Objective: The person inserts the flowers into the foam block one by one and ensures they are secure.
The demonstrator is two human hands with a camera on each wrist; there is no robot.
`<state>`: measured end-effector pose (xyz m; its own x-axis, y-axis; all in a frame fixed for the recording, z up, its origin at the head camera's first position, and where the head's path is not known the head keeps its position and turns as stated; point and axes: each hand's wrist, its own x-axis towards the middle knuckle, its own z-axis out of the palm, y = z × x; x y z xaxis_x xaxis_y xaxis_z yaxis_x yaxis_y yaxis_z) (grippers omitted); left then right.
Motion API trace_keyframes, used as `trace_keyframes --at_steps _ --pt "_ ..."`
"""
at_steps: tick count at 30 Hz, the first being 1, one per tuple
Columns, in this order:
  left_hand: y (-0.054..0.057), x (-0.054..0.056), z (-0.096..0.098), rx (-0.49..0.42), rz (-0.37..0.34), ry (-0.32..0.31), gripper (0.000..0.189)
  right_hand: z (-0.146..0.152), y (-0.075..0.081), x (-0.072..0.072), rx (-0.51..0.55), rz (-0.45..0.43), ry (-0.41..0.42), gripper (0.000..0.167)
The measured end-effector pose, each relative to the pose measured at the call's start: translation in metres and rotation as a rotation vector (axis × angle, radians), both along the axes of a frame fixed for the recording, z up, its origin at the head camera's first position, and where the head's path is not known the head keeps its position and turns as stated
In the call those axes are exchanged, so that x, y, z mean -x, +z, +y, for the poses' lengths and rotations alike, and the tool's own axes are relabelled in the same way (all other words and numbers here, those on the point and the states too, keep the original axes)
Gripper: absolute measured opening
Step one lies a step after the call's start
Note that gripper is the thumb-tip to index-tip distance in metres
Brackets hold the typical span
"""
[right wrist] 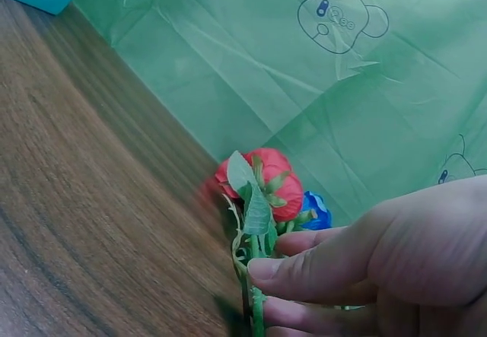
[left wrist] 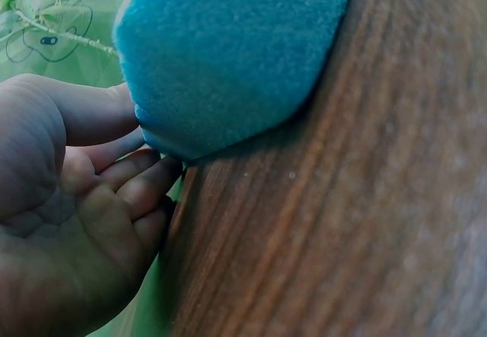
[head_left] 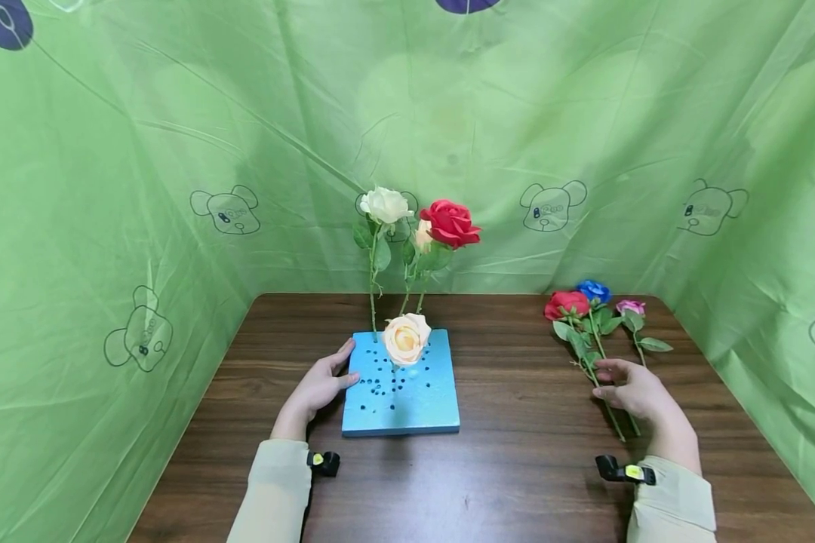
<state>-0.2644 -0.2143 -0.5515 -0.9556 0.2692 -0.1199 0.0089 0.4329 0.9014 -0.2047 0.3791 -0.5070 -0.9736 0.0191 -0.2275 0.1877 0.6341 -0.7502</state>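
Right hand [head_left: 635, 392] at 4 o'clock on the table [head_left: 516, 483], fingers curled round the stem of the red rose [head_left: 566, 304] lying flat; blue rose [head_left: 594, 291] and pink rose [head_left: 630, 307] just beside it. Left hand [head_left: 318, 385] flat with relaxed fingers, touching the left edge of the foam block [head_left: 407, 407] at table centre. Peach rose [head_left: 407, 338], white rose [head_left: 385, 204] and a second red rose [head_left: 451, 222] stand upright in the block. Green sheet [head_left: 143, 151] behind shows bear prints; no readable writing.
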Motion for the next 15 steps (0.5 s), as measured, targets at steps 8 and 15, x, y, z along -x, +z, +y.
trace_keyframes --at_steps 8,15 --pt "-0.001 0.0 0.0 -0.005 -0.013 0.007 0.075 -0.006 -0.003 0.003 0.02 -0.015 -0.005 0.065" --pt "-0.001 0.0 -0.001 -0.012 -0.008 0.002 0.074 -0.012 -0.005 0.006 0.031 -0.07 -0.033 0.067"
